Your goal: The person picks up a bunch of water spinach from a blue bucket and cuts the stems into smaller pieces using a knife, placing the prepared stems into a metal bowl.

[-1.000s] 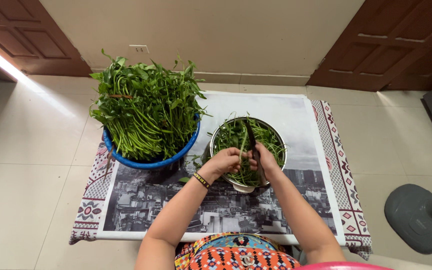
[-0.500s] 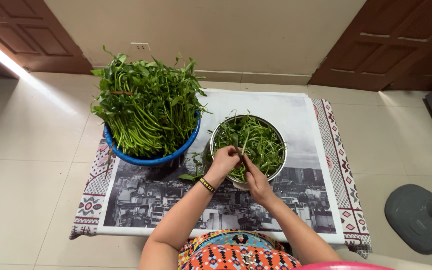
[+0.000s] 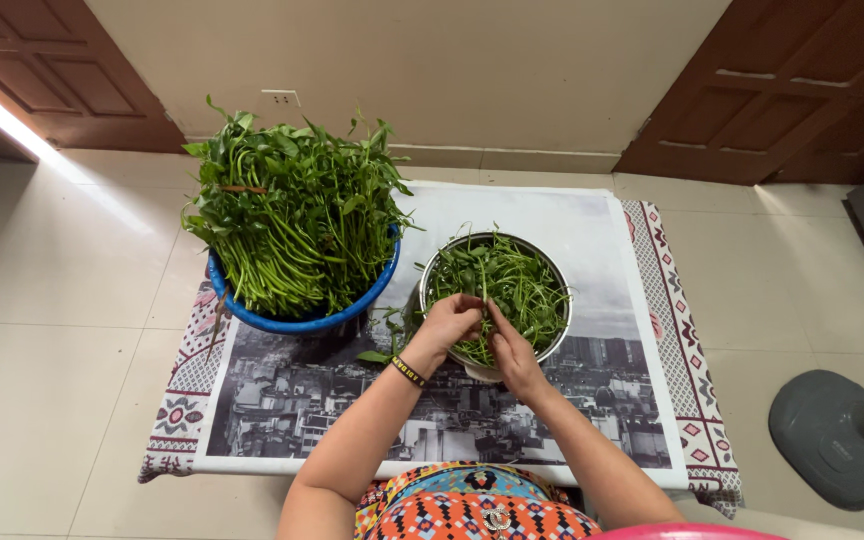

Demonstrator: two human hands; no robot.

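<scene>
A metal bowl [image 3: 554,275] holds picked green stems and leaves [image 3: 517,282]. My left hand [image 3: 448,321] and my right hand [image 3: 505,349] meet over the bowl's near rim, both pinching one thin green stem [image 3: 483,322] between the fingers. A dark bracelet sits on my left wrist. To the left, a blue basin [image 3: 297,318] is heaped with a big bundle of leafy greens [image 3: 292,210] with long stalks.
Both containers rest on a printed sheet [image 3: 352,400] laid over a patterned mat [image 3: 687,330] on a tiled floor. A few loose leaves [image 3: 380,352] lie between basin and bowl. A grey fan base [image 3: 837,440] stands at right. Wooden doors flank the wall behind.
The view has tilted slightly. My hands have drawn from the bowl's middle toward its near rim, still working a stem together.
</scene>
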